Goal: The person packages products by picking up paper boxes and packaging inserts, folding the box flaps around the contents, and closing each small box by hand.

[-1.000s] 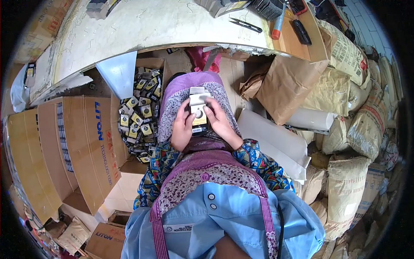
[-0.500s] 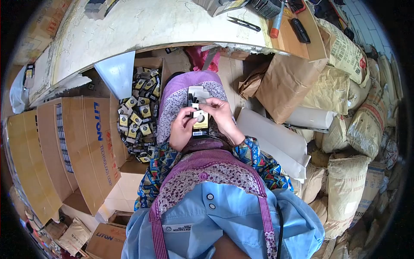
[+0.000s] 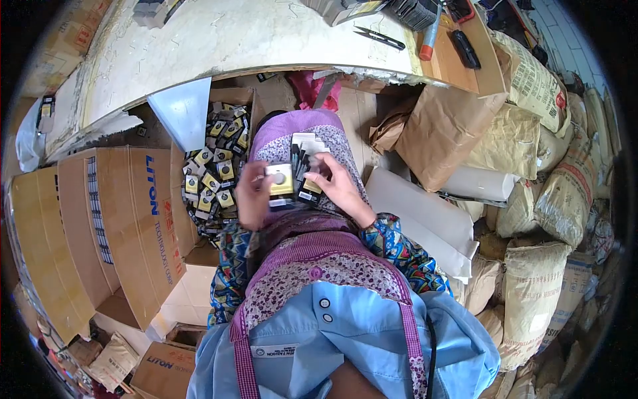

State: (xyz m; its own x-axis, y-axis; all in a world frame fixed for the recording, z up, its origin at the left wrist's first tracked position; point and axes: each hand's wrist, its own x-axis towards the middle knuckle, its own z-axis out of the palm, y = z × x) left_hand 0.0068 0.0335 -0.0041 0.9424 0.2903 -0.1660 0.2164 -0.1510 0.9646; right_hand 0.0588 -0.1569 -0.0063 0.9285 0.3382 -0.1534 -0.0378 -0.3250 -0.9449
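My left hand (image 3: 252, 194), blurred by motion, holds a small yellow-and-black box (image 3: 280, 178) with a round grey spot and a white top, left of my lap's middle. On my lap leans a row of flat, black-and-white small boxes (image 3: 306, 149). My right hand (image 3: 339, 187) grips the right side of this row, its thumb against the front one, which shows some yellow. A carton (image 3: 250, 110) beside my left leg holds a heap of similar yellow-and-black boxes (image 3: 214, 169).
The worktable (image 3: 266, 40) ahead carries thread snips (image 3: 380, 37), an orange-tipped tube (image 3: 428, 40) and a black object (image 3: 464, 49). A large LITON carton (image 3: 133, 226) stands open at left. Brown paper (image 3: 452, 130), white sheets (image 3: 419, 213) and several sacks (image 3: 535, 292) crowd the right.
My left hand has moved left, carrying one small box away from the row. My right hand stays by the row, its fingers slightly shifted and the boxes now more fanned.
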